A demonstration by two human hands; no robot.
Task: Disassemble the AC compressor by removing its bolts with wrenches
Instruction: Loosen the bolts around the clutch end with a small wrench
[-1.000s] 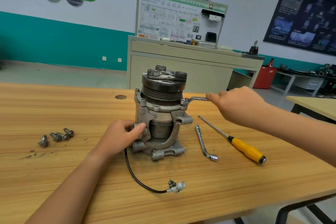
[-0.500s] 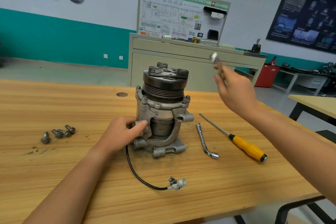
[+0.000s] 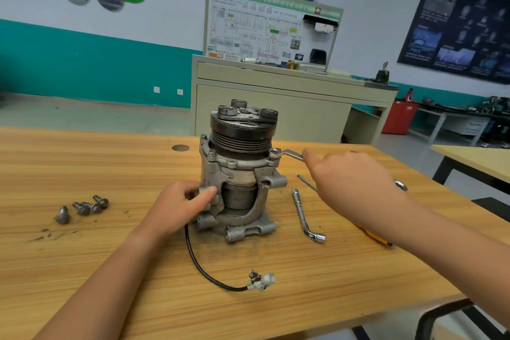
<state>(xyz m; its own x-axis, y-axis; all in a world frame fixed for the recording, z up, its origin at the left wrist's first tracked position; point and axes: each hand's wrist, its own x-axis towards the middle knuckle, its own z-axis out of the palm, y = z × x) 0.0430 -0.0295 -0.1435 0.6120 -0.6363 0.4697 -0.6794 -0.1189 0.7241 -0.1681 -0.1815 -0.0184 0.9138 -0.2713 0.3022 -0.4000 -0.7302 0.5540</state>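
The AC compressor (image 3: 240,171) stands upright on the wooden table (image 3: 276,298), black pulley on top, with a black cable and white plug (image 3: 260,280) trailing toward me. My left hand (image 3: 179,205) grips its lower left housing. My right hand (image 3: 350,182) holds a ring wrench (image 3: 289,154) whose end sits on a bolt at the right of the flange; the wrench's other end (image 3: 400,185) shows behind my wrist. Several removed bolts (image 3: 82,208) lie on the table at the left.
An L-shaped socket wrench (image 3: 306,218) lies right of the compressor. A screwdriver with a yellow handle (image 3: 372,236) is mostly hidden under my right forearm. A grey training cabinet (image 3: 289,107) stands behind the table, and another table (image 3: 474,157) is at the far right.
My right hand, which had lifted the wrench up into the air half a second ago, has come back down and set its ring on the right flange bolt. My left hand has stayed put.
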